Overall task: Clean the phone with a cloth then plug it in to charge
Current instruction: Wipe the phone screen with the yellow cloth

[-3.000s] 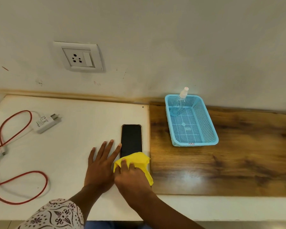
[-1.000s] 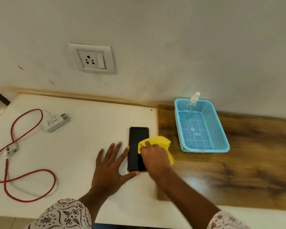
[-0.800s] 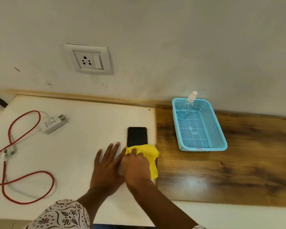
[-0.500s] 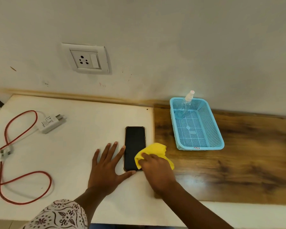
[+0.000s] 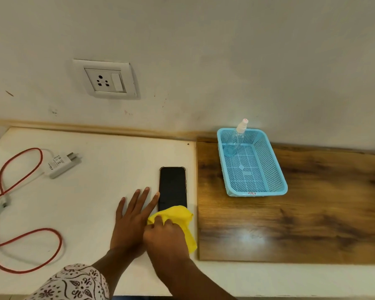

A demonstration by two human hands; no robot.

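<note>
Head view, looking down at the work surface. The phone [image 5: 172, 187] lies flat and screen-up on the white tabletop [image 5: 100, 169], its long axis running away from me, close to the edge where the dark wooden panel [image 5: 312, 213] begins. My left hand [image 5: 132, 221] rests palm-down on the white tabletop just left of the phone, fingers straight and spread, the index fingertip touching the phone's left edge. My right hand [image 5: 165, 237] has its fingers curled over a bunched yellow cloth [image 5: 180, 214] and presses it on the near end of the phone; that end is covered by cloth and hand, while the far two-thirds of the dark screen shows. A loose corner of the cloth trails toward me at the right of the wrist. At far left a white charger adapter [image 5: 62, 164] lies on its side with its pins pointing toward the wall, and a red cable [image 5: 20, 213] lies in loops beside it; I cannot tell whether the two are joined. Neither touches the phone. The wall socket [image 5: 105, 80] sits on the wall above the tabletop, nothing inserted. On the wooden panel stands a blue perforated basket [image 5: 277, 169] holding a clear spray bottle [image 5: 236, 139] that leans against its far-left corner. A patterned sleeve [image 5: 74, 282] covers my left forearm.
</note>
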